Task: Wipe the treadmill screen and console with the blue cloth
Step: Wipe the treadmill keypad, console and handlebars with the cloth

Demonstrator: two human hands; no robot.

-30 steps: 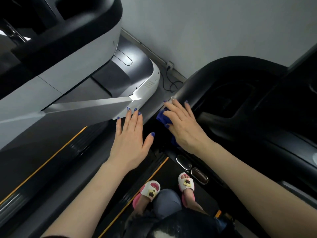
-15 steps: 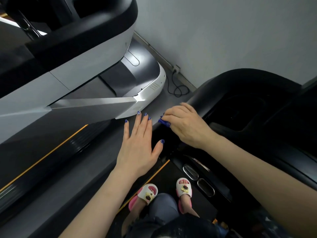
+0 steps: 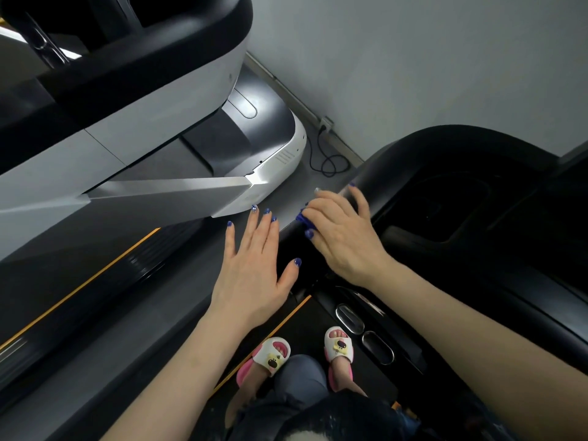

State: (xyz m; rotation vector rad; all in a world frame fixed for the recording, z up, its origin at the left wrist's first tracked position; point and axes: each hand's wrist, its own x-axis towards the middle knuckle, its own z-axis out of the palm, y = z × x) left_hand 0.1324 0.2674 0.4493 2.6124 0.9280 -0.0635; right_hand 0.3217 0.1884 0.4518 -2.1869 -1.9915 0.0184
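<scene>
Right hand point(image 3: 342, 232) covers blue cloth point(image 3: 303, 217); left hand point(image 3: 254, 265) beside.

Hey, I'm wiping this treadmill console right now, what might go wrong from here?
The blue cloth is bunched almost wholly under your right hand, so bare fingers may smear the glossy black console. Your left hand hovers off the console edge, giving little bracing while you stand in loose slippers.

Gym or home workout rm; two treadmills point(image 3: 133, 148) side by side, grey wall point(image 3: 413, 58), floor cable point(image 3: 327, 163)
</scene>
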